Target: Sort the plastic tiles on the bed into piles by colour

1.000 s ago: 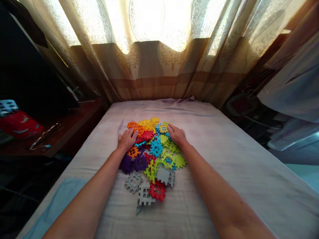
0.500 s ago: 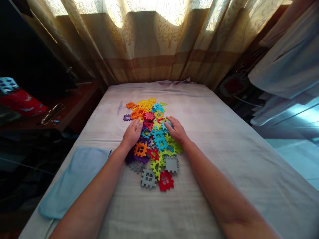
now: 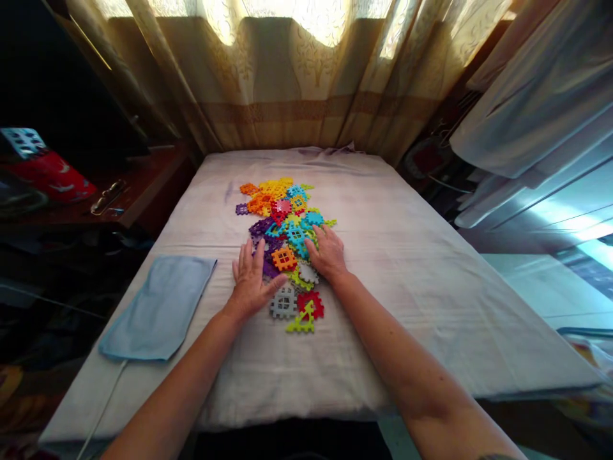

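Note:
A loose heap of notched plastic building tiles lies across the middle of the cloth. My left hand (image 3: 251, 278) is open with fingers spread, at the left side of the heap. It lies beside the purple tiles (image 3: 261, 228) and an orange window tile (image 3: 284, 259), its thumb above a grey window tile (image 3: 283, 303). On the right side rests my right hand (image 3: 328, 252), fingers apart, against blue tiles (image 3: 295, 235) and a light grey tile (image 3: 308, 273). Nearest me are a red tile (image 3: 316, 300) and a lime triangular piece (image 3: 301, 322). Yellow tiles (image 3: 275, 187) form the far end.
A folded blue cloth (image 3: 160, 306) with a white cord lies at the left of the sheet-covered table (image 3: 407, 319). Curtains (image 3: 287, 83) hang behind. On a dark side shelf stand a red container (image 3: 55, 177) and a pair of glasses (image 3: 109, 195).
My left hand has come back toward me and spread its fingers. My right hand has pressed inward, and the near tiles are bunched closer together. The view has shifted slightly.

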